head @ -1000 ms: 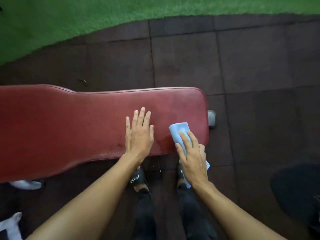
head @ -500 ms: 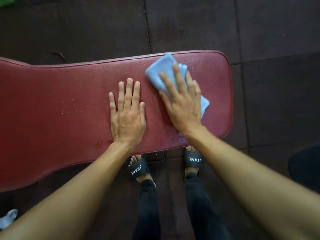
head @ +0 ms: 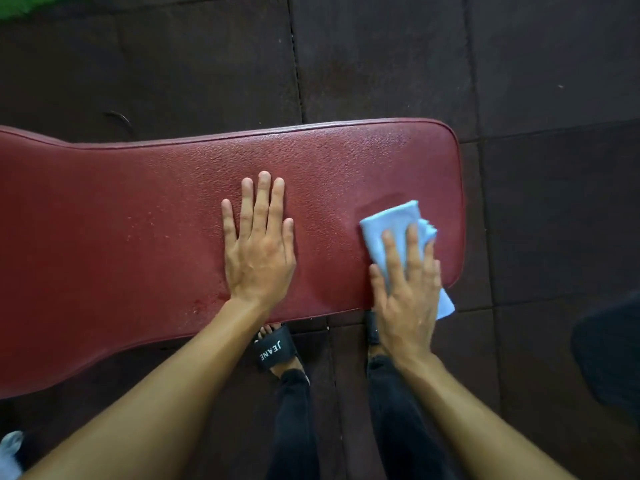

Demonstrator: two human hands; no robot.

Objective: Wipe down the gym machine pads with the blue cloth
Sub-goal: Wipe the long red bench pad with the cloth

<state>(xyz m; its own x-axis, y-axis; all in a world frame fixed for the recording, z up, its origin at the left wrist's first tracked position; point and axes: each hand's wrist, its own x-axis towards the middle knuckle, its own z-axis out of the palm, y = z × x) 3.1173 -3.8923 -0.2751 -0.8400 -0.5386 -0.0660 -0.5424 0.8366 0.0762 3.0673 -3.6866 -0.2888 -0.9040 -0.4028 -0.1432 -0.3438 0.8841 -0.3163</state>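
A long dark-red bench pad (head: 138, 220) runs across the view from the left edge to a rounded right end. My left hand (head: 258, 247) lies flat on the pad's middle with fingers straight and together. My right hand (head: 407, 289) presses the folded blue cloth (head: 391, 226) against the pad near its right end and near edge, fingers straight on top of it. A corner of the cloth hangs off the pad's near edge. A damp streak shows on the pad just above the cloth.
Dark rubber floor tiles (head: 381, 57) surround the bench. My feet in black slides (head: 273, 349) stand under the pad's near edge. A dark rounded object (head: 609, 351) sits at the right edge. Green turf (head: 14, 8) shows in the top left corner.
My right hand has slid the cloth from the pad's far edge back toward the near edge and further right. The left hand stays flat in place.
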